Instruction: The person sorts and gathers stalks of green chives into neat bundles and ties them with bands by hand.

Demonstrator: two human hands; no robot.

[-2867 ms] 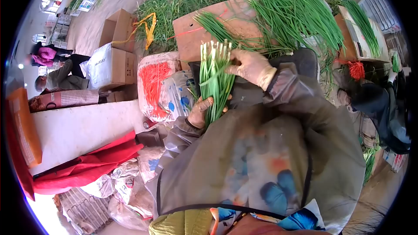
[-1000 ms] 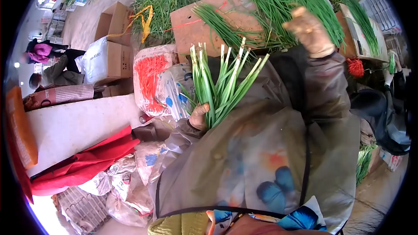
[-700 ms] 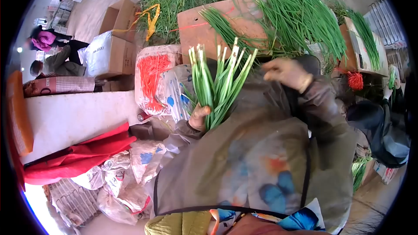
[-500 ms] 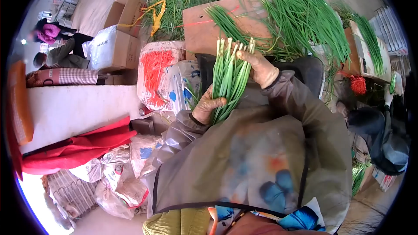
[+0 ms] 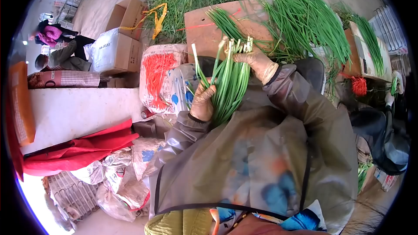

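A bunch of long green chives [image 5: 226, 89] stands in front of my chest, pale stem ends up. My left hand [image 5: 203, 103], in a dirty glove, is closed round the lower leaves on the left side. One or two stalks tilt away from the rest above the left thumb. My right hand [image 5: 261, 65], gloved too, grips the bunch from the right near its pale ends. Beyond it, a smaller chive bundle [image 5: 226, 22] lies on a brown board [image 5: 198, 30] beside a thin red tie.
Loose chives heap behind the board; a large pile [image 5: 305, 21] lies to its right. Red ties [image 5: 157, 74] rest on a sack at left, near a cardboard box [image 5: 128, 54]. A white tabletop [image 5: 87, 109] is further left. Other people sit at far left and right.
My left hand has shifted slightly left, and a stalk or two now splay leftward from the bunch. My right hand has closed further round the stem ends and sits slightly lower.
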